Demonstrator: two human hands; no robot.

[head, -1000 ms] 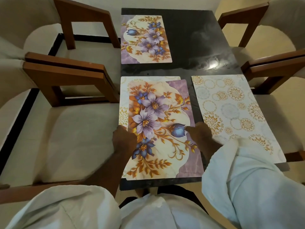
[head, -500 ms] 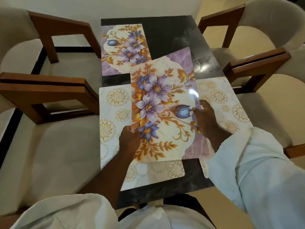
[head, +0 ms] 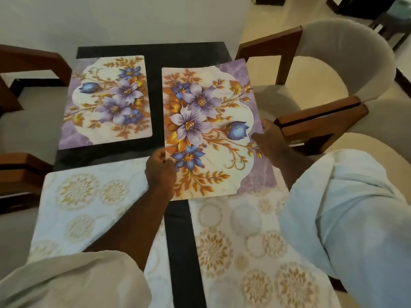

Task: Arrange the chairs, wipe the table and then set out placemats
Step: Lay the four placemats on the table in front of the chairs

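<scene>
A floral placemat (head: 211, 130) with purple and blue flowers hangs over the far right part of the dark table (head: 180, 230). My left hand (head: 160, 172) pinches its left edge and my right hand (head: 266, 141) grips its right edge. A second floral placemat (head: 109, 103) lies flat at the far left. Two white placemats with gold circles lie on the near half, one on the left (head: 84, 207) and one on the right (head: 244, 241), partly hidden by my arms and sleeves.
Cushioned chairs with brown wooden arms stand close on both sides: two on the right (head: 329, 74) and two on the left (head: 26, 130). A pale wall runs behind the table's far end.
Both hands lifted the floral placemat off the near left white mat and carried it away and to the right, over the far right quarter. The white mat beneath is now uncovered.
</scene>
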